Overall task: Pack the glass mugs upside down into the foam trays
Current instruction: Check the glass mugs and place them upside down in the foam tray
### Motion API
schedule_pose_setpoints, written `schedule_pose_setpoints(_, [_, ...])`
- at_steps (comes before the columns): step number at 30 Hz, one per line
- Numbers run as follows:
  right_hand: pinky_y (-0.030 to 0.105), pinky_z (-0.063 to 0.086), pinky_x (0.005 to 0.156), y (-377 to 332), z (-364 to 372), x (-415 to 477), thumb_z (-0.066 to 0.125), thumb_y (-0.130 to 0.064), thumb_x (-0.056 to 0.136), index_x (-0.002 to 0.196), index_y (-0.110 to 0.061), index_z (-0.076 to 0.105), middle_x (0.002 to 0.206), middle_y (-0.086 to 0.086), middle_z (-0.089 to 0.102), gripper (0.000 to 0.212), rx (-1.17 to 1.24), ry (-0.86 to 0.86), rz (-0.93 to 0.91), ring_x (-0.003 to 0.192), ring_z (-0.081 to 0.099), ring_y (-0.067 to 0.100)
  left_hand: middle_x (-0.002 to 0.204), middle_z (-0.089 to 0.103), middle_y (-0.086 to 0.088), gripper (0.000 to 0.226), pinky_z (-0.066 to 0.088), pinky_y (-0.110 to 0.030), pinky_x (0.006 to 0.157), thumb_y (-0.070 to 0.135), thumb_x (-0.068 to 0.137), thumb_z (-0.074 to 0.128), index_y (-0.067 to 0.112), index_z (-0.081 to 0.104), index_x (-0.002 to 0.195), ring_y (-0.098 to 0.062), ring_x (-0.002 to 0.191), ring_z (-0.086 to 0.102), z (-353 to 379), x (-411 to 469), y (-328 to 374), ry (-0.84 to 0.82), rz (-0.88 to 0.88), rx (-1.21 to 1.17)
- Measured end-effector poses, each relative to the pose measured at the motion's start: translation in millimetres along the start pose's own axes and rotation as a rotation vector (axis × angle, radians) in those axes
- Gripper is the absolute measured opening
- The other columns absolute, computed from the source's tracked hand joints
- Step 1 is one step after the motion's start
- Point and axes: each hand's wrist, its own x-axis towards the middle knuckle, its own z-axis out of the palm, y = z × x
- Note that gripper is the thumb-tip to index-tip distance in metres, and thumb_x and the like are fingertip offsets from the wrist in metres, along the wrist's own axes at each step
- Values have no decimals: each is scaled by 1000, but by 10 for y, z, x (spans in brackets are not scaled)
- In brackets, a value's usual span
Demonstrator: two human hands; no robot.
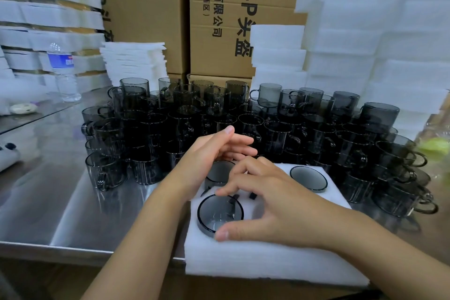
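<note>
Foam tray [243, 258] sits at the near edge of the steel table [73, 202], overhanging it slightly. In the tray's near-left pocket, a mug [216, 214] is base-up with its axis vertical. My right hand [280, 202] spans that base: thumb [222, 235] on the near side of the wall, forefinger [220, 192] on the far side, pinching across it, other fingers curled above. Judgement: this mug is being seated. The tray's near-right pocket is hidden under the right palm, so I cannot tell whether it is filled. In the tray's far-left pocket a second inverted mug [218, 174] is partly covered by my left hand [207, 156], which hovers with fingers straight and loosely together, holding nothing. A third inverted mug [308, 178] sits clear in the far-right pocket. Just beyond the tray's far edge the loose mugs [146, 129] stand mouth-up, handles turned every way. The left hand is nearer them, fingertips pointing that way. Any mug taken from there needs inverting first. Foam stacks [341, 44] stand behind
</note>
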Motion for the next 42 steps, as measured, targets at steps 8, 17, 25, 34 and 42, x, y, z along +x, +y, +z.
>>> schedule_pose_setpoints(8, [19, 30, 97, 7, 3, 18, 65, -71, 65, 109, -41, 60, 104, -24, 41, 54, -25, 9, 22, 111, 34, 0, 97, 75, -7, 42, 51, -21, 86, 40, 89, 42, 12, 72, 100, -21, 95, 69, 28, -17, 23, -6, 12, 66])
schedule_pose_setpoints(17, [17, 31, 93, 4, 38, -53, 53, -78, 68, 114, -47, 57, 106, -22, 35, 56, -40, 47, 18, 109, 32, 1, 90, 75, 1, 34, 51, -18, 79, 15, 96, 49, -7, 71, 84, -11, 88, 70, 50, -38, 62, -11, -16, 172])
schedule_pose_setpoints(25, [5, 36, 69, 258, -261, 213, 64, -17, 86, 90, -37, 66, 91, -15, 55, 20, 253, 609, 119, 75, 51, -2, 87, 75, 4, 27, 49, -16, 74, 20, 93, 57, 19, 77, 75, -5, 81, 67, 63, -49, 69, 14, -64, 235])
schedule_pose_setpoints(34, [38, 24, 111, 447, -578, 1161, 48, -15, 92, 150, -29, 18, 152, 1, 19, 66, -160, 259, 240, 139, 16, 26, 96, 74, 14, 28, 42, -24, 88, 28, 80, 53, 27, 73, 61, 0, 97, 66, 66, -35, 61, -5, -56, 272])
schedule_pose_setpoints(42, [44, 36, 100, 485, -419, 1366, 52, -16, 95, 121, -12, 52, 144, 8, 33, 26, -481, 332, 209, 126, 36, 31, 95, 74, 13, 28, 43, -26, 88, 28, 80, 53, 27, 72, 60, -1, 96, 66, 71, -42, 50, 5, -51, 262])
